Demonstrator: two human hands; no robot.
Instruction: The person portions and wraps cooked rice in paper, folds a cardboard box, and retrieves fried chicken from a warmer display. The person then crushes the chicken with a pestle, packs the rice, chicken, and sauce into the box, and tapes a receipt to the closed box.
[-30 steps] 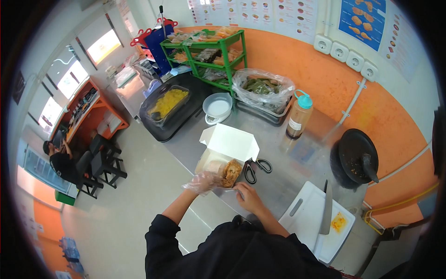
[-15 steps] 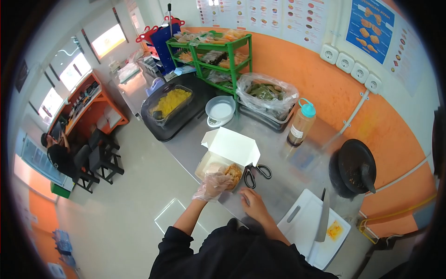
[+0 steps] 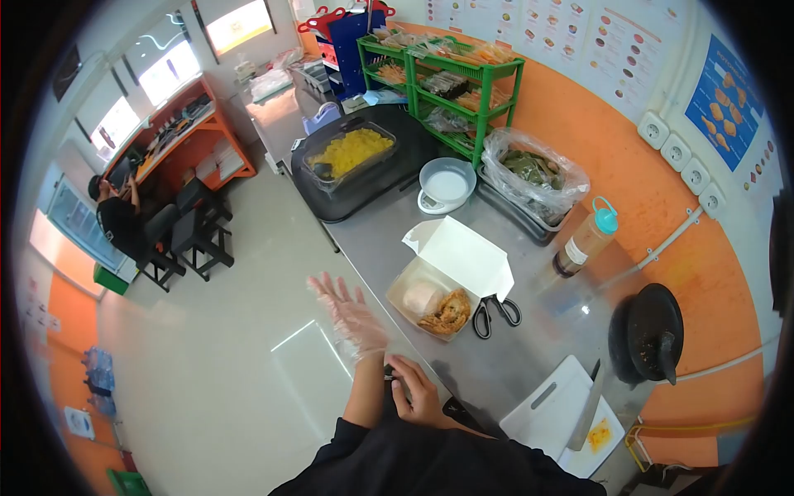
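My left hand [image 3: 351,321] wears a clear plastic glove and is raised over the floor beside the counter, fingers spread, holding nothing. Close to its wrist is my right hand [image 3: 416,392], bare, with bent fingers; a small dark thing shows at the fingertips, too unclear to name. To the right of the gloved hand sits an open white takeaway box [image 3: 465,255] on the counter. Inside it lie a mound of rice [image 3: 423,298] and a piece of fried chicken [image 3: 447,312]. Black-handled scissors [image 3: 495,315] rest against the box's right side.
A kitchen scale [image 3: 445,183] and a tub of yellow food [image 3: 351,155] stand farther back. At right are a bottle [image 3: 584,241], a stone mortar [image 3: 653,331], and a knife [image 3: 589,409] on a cutting board [image 3: 538,422]. A person [image 3: 124,215] sits at far left.
My left hand has left the box and chicken, moving left, and its fingers have spread. My right hand has come to the left wrist. The view has shifted, with the counter now farther right.
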